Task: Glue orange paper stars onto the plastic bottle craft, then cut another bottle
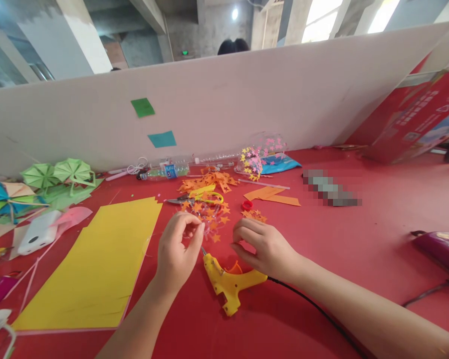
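My left hand (181,247) is closed in a pinch, thumb against forefinger; whatever sits between them is too small to make out. Just beyond it lies a clear plastic piece with orange paper stars (208,212), and whether my fingers touch it I cannot tell. My right hand (264,245) hovers to the right with curled fingers, its thumb close to the fingertips; anything in them is hidden. Below both hands, a yellow hot glue gun (228,286) lies on the red table, its nozzle by my left thumb. Small orange stars (254,215) and a red bottle cap (247,205) lie past my right hand.
Yellow-handled scissors (209,198), orange scraps (213,181) and plastic bottles (170,171) lie beyond the hands. Yellow paper sheets (97,264) spread at left, near paper umbrellas (73,170). A white partition (217,104) stands behind. The black cord (314,301) passes under my right forearm.
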Demonstrator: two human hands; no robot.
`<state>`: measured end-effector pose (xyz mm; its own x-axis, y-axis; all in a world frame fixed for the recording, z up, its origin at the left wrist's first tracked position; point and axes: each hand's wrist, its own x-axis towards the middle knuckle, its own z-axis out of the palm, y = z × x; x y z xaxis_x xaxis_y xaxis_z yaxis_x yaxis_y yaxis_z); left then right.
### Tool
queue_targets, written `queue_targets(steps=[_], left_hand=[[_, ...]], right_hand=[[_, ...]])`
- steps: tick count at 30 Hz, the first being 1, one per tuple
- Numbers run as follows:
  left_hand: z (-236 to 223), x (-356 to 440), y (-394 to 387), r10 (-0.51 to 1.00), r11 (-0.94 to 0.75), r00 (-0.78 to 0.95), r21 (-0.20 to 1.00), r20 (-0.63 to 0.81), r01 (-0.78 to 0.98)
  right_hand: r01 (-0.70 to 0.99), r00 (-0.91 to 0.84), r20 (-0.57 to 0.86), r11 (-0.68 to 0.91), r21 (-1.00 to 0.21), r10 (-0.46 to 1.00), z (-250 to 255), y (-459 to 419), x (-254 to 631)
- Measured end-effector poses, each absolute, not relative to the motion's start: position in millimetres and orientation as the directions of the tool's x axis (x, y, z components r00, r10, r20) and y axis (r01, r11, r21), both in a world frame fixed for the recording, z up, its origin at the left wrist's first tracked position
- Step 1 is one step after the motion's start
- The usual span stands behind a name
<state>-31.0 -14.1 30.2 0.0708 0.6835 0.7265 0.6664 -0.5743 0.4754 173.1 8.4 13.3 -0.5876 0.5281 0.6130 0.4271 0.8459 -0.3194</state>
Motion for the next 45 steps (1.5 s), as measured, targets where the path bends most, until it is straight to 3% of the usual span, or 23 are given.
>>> queue_targets(steps=[5, 8, 12, 15, 18, 23, 28, 33, 39, 45], left_hand=[[33.6, -35.6, -15.9, 0.598, -0.614, 0.12, 0.357, 0.792, 0.704], [34.5, -37.6, -17.1, 0.546, -0.649, 0.144, 0.309, 0.825, 0.695], [34.3, -33.8, -19.4, 0.568, -0.663, 0.16, 0.334, 0.807, 0.67], [33.7, -28.4, -22.9, 0.568, -0.714, 0.28, 0.293, 0.774, 0.636], [32.6, -22.8, -26.6, 0.562, -0.765, 0.415, 0.259, 0.715, 0.59], [30.2, -15.9, -29.7, 0.598, -0.774, 0.44, 0.339, 0.67, 0.534], [29.6, -14.7, -29.6, 0.666, -0.74, 0.402, 0.493, 0.628, 0.457], [31.2, -15.9, -30.4, 0.687, -0.724, 0.377, 0.54, 0.62, 0.43], [28.7, -15.2, -30.0, 0.688, -0.713, 0.374, 0.483, 0.622, 0.508], [26.7, -12.2, -32.1, 0.823, -0.568, 0.345, 0.665, 0.451, 0.484]], right_hand=[[0.444, -0.517, 0.663, 0.832, -0.333, 0.541, 11.4, 8.1, 173.1], [0.444, -0.448, 0.644, 0.78, -0.441, 0.62, 12.5, 6.1, 172.3], [0.399, -0.402, 0.603, 0.725, -0.562, 0.689, 15.1, 0.2, 169.6], [0.346, -0.412, 0.574, 0.705, -0.619, 0.707, 16.0, -5.4, 167.4], [0.29, -0.44, 0.453, 0.6, -0.745, 0.776, 17.5, -10.4, 165.4], [0.225, -0.422, 0.259, 0.376, -0.899, 0.869, 22.7, -13.0, 163.0], [0.163, -0.482, 0.227, 0.341, -0.926, 0.846, 26.1, -13.4, 164.0], [0.2, -0.49, 0.377, 0.523, -0.828, 0.786, 23.6, -14.7, 165.5], [0.353, -0.423, 0.714, 0.827, -0.437, 0.558, 17.4, -13.5, 167.7], [0.471, -0.498, 0.776, 0.872, -0.132, 0.386, 16.9, -13.3, 168.5]])
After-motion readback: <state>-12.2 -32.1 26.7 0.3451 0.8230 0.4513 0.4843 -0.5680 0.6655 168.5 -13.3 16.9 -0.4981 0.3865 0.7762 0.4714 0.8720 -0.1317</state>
